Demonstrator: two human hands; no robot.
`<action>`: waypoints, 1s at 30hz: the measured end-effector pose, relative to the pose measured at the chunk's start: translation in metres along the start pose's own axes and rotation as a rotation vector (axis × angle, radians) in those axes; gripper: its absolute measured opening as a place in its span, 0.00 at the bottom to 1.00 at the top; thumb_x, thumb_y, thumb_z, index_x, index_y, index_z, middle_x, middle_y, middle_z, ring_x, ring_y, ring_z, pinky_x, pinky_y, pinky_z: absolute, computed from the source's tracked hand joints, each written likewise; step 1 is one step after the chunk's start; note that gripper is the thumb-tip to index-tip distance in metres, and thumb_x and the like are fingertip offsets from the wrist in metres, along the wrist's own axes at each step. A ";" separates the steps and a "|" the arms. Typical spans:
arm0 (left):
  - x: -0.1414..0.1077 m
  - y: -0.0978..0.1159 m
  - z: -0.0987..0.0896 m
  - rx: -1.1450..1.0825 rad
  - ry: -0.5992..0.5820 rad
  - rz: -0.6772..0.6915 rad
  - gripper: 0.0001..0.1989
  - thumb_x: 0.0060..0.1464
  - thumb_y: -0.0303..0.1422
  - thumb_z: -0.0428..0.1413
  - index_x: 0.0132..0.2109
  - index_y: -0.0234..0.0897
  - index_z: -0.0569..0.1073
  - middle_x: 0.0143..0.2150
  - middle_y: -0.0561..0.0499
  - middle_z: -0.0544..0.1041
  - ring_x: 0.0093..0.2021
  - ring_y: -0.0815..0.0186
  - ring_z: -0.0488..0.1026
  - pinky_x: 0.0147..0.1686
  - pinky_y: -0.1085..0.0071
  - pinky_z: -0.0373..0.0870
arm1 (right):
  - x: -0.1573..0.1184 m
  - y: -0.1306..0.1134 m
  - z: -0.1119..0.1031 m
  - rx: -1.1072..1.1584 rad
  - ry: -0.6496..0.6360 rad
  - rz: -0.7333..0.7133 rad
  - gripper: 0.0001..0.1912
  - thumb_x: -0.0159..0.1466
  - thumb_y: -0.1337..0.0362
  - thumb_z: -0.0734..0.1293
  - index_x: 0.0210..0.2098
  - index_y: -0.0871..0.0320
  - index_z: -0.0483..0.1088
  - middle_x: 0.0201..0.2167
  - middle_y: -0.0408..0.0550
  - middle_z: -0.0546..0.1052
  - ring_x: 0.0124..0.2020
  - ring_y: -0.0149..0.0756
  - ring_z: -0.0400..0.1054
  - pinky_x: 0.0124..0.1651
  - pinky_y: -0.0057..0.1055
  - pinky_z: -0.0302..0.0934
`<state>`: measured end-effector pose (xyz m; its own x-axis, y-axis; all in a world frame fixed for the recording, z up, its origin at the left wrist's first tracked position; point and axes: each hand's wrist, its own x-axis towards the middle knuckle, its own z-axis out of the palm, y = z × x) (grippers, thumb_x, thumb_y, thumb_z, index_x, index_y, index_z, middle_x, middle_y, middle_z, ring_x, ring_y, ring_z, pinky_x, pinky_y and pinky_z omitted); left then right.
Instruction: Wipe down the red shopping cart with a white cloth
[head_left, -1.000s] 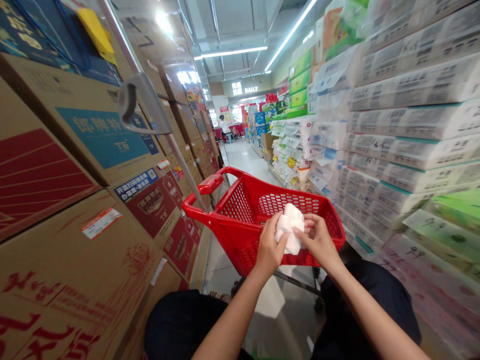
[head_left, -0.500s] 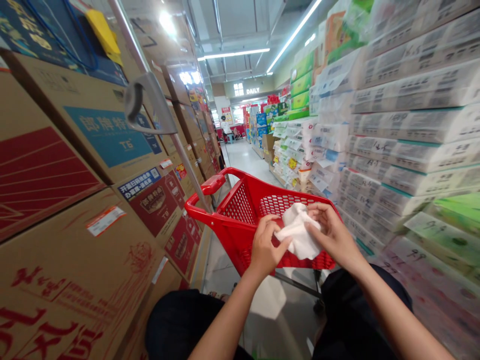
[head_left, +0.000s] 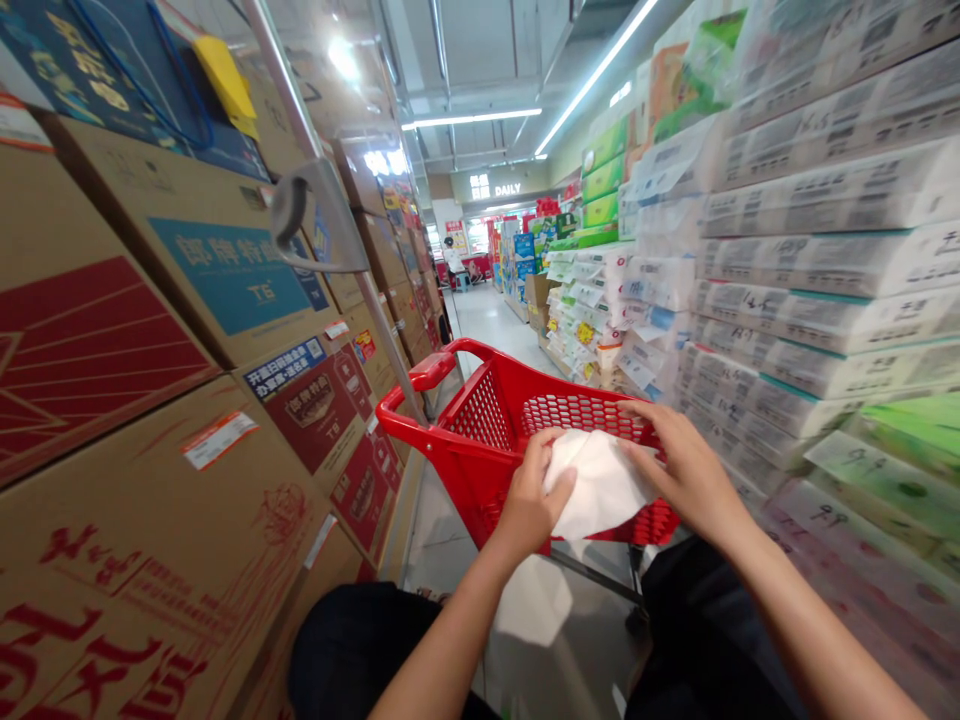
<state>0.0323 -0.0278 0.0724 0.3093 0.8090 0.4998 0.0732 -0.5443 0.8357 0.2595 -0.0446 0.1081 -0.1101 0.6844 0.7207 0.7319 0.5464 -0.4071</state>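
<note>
Left hand (head_left: pixel 534 500) and right hand (head_left: pixel 686 470) hold a soft white tissue (head_left: pixel 600 485) over a perforated red basket (head_left: pixel 487 420).

Single head view; looks forward-down along aisle; near red cart (head_left: pixel 480 440); no second view.

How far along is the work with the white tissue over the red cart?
Done: the white tissue lies mostly spread flat. In hand: left hand and right hand each pinch an edge, above the red cart. Left: one corner near the left thumb looks folded.
</note>
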 end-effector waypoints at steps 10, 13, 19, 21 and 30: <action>-0.004 0.018 -0.009 0.063 0.094 0.162 0.14 0.68 0.33 0.48 0.55 0.44 0.74 0.55 0.48 0.73 0.59 0.58 0.68 0.64 0.57 0.60 | -0.016 -0.003 0.000 0.257 -0.103 0.445 0.25 0.70 0.43 0.59 0.61 0.45 0.67 0.40 0.48 0.80 0.41 0.47 0.75 0.49 0.48 0.69; -0.006 0.014 -0.005 0.044 0.086 0.142 0.14 0.66 0.33 0.51 0.56 0.44 0.74 0.57 0.48 0.74 0.60 0.57 0.68 0.65 0.55 0.59 | -0.016 -0.004 0.007 0.525 -0.121 0.479 0.30 0.69 0.43 0.60 0.67 0.45 0.61 0.38 0.48 0.79 0.39 0.44 0.75 0.44 0.43 0.71; 0.000 0.010 -0.004 -0.103 0.008 0.044 0.24 0.60 0.31 0.57 0.63 0.44 0.71 0.64 0.48 0.72 0.64 0.57 0.68 0.66 0.57 0.62 | -0.010 -0.016 0.016 0.757 -0.091 0.337 0.29 0.66 0.51 0.69 0.64 0.45 0.63 0.57 0.51 0.74 0.49 0.43 0.73 0.49 0.38 0.70; 0.004 0.009 -0.007 -0.141 0.048 0.016 0.22 0.61 0.33 0.57 0.62 0.42 0.72 0.63 0.47 0.73 0.64 0.57 0.68 0.66 0.58 0.62 | -0.010 -0.017 0.015 0.751 -0.151 0.324 0.23 0.66 0.52 0.68 0.60 0.46 0.68 0.59 0.50 0.72 0.51 0.44 0.72 0.50 0.38 0.70; 0.000 0.003 -0.021 -0.034 0.085 0.038 0.15 0.60 0.31 0.57 0.53 0.42 0.78 0.56 0.49 0.77 0.59 0.59 0.72 0.64 0.59 0.64 | -0.013 -0.008 0.011 0.641 -0.059 0.295 0.13 0.65 0.49 0.70 0.43 0.46 0.81 0.52 0.49 0.76 0.55 0.46 0.68 0.56 0.41 0.64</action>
<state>0.0128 -0.0246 0.0793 0.2293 0.8049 0.5473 0.0305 -0.5680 0.8225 0.2477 -0.0528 0.0956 -0.0182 0.8628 0.5052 0.1986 0.4983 -0.8439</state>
